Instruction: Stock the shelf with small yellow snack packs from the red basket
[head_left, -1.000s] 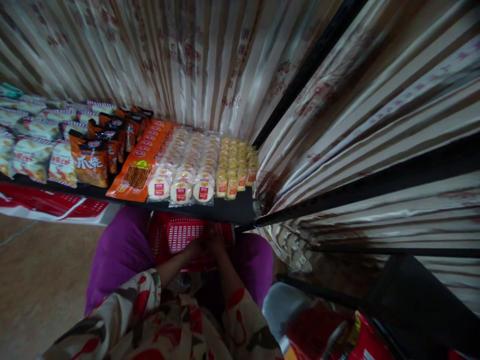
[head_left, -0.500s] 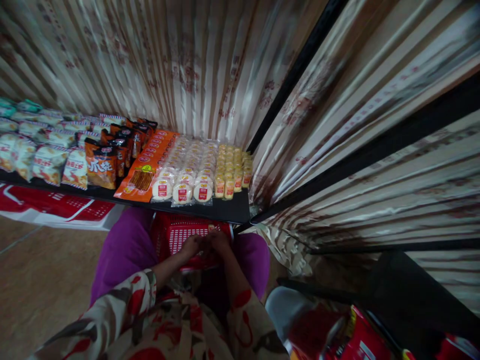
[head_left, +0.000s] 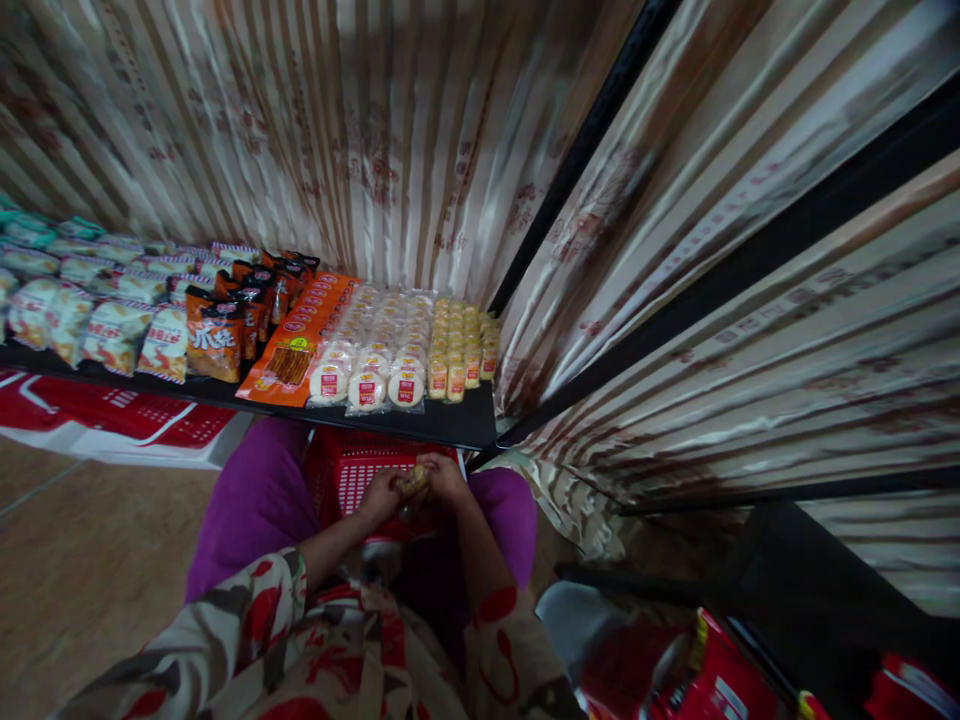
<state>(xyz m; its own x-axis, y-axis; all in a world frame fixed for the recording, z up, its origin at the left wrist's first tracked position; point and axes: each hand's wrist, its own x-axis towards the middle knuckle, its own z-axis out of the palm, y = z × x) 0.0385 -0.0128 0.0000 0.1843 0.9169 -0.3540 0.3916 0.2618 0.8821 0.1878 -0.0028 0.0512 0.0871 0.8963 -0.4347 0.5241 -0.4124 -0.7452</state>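
My left hand point(head_left: 379, 497) and my right hand point(head_left: 448, 482) meet over a red plastic basket point(head_left: 352, 472) that rests between my purple-clad knees. Both hands close around a small yellowish snack packet point(head_left: 412, 482) held between them. Just above the basket runs a black shelf point(head_left: 450, 425). On it lie rows of round white cakes point(head_left: 375, 350), small yellow packets point(head_left: 461, 340), a long orange pack point(head_left: 300, 335) and dark orange snack bags point(head_left: 217, 340).
Pale snack bags point(head_left: 90, 320) fill the shelf's left part. Striped floral curtain point(head_left: 360, 140) hangs behind and to the right, crossed by black frame bars point(head_left: 592, 130). A red-and-white box point(head_left: 112, 425) sits under the shelf. Red packaging point(head_left: 675, 670) lies at the lower right.
My hands have risen slightly out of the basket, and the yellowish packet now shows between them. The view has tilted down a little.
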